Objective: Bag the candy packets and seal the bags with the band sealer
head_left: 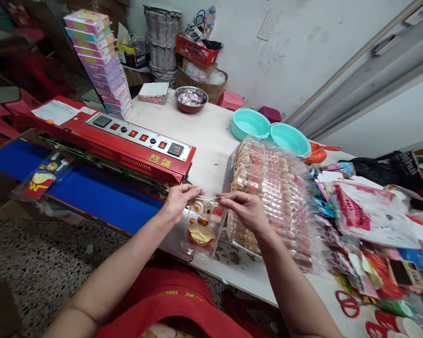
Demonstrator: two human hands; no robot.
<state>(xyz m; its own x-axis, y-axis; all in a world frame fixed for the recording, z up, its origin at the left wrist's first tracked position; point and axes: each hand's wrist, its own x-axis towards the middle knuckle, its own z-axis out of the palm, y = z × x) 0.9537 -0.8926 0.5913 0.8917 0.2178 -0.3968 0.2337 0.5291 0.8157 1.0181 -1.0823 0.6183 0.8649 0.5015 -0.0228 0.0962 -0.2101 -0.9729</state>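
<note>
The left hand [179, 202] is pinching the upper edge of a clear plastic pouch [211, 234] on its left side, thumb and fingers closing narrowly, while the right hand [245, 209] is pinching the same edge near the opposite corner. The pouch is hanging between them over the near side of the white table [211, 157], showing small toy food pieces [201, 230], among them a fried egg, a burger and a wavy yellow piece. Just beyond the left hand, the end of a red band sealer [137, 157] is standing close, its control panel [137, 136] showing lit red switches and its blue conveyor belt [95, 197] running off to the left, where a filled pouch [44, 178] is lying. A box of packed pouches [268, 188] is crowding the right side, with the right forearm crossing in front of part of it. Behind that box, two turquoise basins [246, 132] are sitting side by side; farther left, a metal bowl [191, 109] is holding small packets near a flat box [153, 93]. A tall stack of colourful boxes [104, 70] is rising behind the sealer, and a paper sheet [54, 111] is lying on top of the machine. To the right, heaped plastic packaging [370, 211] is covering the tabletop, with red-handled scissors [348, 304] lying at its near edge.
</note>
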